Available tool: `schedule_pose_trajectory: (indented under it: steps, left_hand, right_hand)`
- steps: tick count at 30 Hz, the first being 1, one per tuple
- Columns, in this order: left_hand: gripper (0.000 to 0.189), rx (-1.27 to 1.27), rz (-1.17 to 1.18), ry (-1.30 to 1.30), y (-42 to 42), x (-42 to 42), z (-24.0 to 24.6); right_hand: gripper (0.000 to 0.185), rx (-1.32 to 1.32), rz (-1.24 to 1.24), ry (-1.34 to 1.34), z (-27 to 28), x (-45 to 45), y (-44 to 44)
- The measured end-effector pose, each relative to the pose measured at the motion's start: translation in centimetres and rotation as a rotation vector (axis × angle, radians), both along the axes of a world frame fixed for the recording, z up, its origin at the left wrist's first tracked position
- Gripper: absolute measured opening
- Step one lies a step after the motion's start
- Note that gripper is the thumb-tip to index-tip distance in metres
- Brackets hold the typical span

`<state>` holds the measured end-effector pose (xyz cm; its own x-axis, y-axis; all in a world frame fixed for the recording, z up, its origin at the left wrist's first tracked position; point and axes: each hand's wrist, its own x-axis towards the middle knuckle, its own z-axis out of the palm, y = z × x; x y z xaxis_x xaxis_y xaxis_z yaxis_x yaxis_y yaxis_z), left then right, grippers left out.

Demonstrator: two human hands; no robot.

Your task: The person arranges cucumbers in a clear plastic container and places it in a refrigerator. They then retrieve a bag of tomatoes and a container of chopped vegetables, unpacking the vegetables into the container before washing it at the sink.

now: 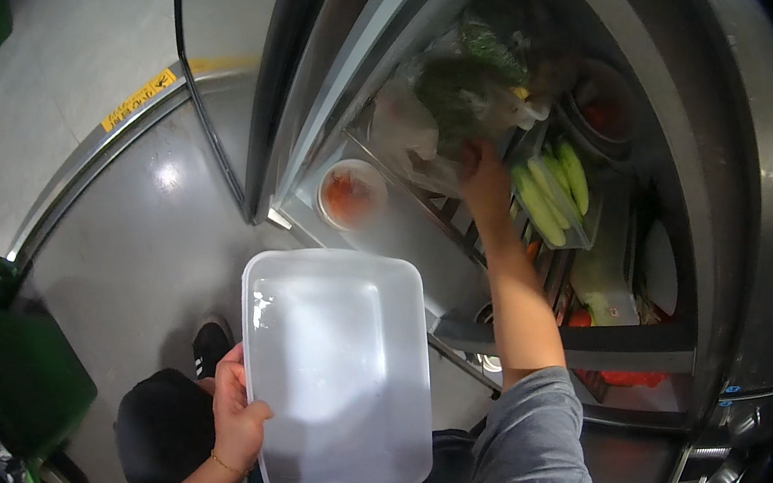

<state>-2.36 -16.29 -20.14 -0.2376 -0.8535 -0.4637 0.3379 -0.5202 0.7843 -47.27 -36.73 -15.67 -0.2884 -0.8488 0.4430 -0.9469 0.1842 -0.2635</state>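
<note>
My left hand point(240, 404) grips the left rim of a white plastic tub point(340, 381), with the thumb over its inner edge. Nothing lies inside the tub, which is tilted towards me. Reaching into an open refrigerator, my right hand point(484, 181) is at the edge of clear plastic bags point(407, 128) of leafy greens point(490, 44). Its fingers look curled and are partly hidden, so I cannot tell whether they hold the bag. Just right of that hand, a clear container point(579, 236) holds several pale green cucumber-like vegetables point(539, 202).
Left of the shelf bars, a round white tub point(352, 194) holds orange-red food. A dark bowl point(601, 112) sits deeper inside. The open refrigerator door point(304, 86) stands at the left. A black cable point(193, 80) hangs beside it. A green bin point(24, 363) is at lower left.
</note>
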Motion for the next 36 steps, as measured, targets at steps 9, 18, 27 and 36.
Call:
schedule_pose_trajectory:
  steps: [9,18,27,36]
  left_hand:
    - [0.036,0.024,-0.043,-0.034,-0.2,0.4,0.5]
    - [0.034,0.02,-0.009,-0.011,-0.6,0.6,1.6]
    - [0.038,-0.015,-0.001,-0.085,-1.0,1.8,1.7]
    - [0.037,0.042,-0.051,0.077,-0.9,2.5,1.9]
  right_hand:
    - [0.028,0.737,-0.07,0.43,2.4,-0.4,-3.3]
    - [0.031,-0.071,0.33,0.316,5.6,5.8,4.1]
    - [0.067,0.373,0.076,-0.564,0.8,18.4,30.2]
    - [0.071,0.341,-0.083,-0.92,5.3,21.0,39.5]
